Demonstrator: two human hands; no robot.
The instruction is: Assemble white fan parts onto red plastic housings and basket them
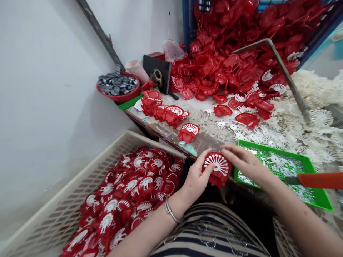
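A red plastic shell with a white spoked wheel set into it (218, 168) is held between both hands at the near edge of the worktable. My left hand (195, 181) grips its left side, thumb on the rim, a metal bangle on the wrist. My right hand (245, 162) rests its fingers on the white wheel from the right. Directly behind my right hand stands a green tray (308, 165) holding white wheels and small silver pieces.
A cream crate (88, 175) at lower left holds several finished red-and-white parts. The table carries a red shell heap (230, 64), a small stack of assembled parts (171, 113), loose white wheels (294, 125), a red bowl of grey discs (118, 85), a slanted metal bar (292, 85).
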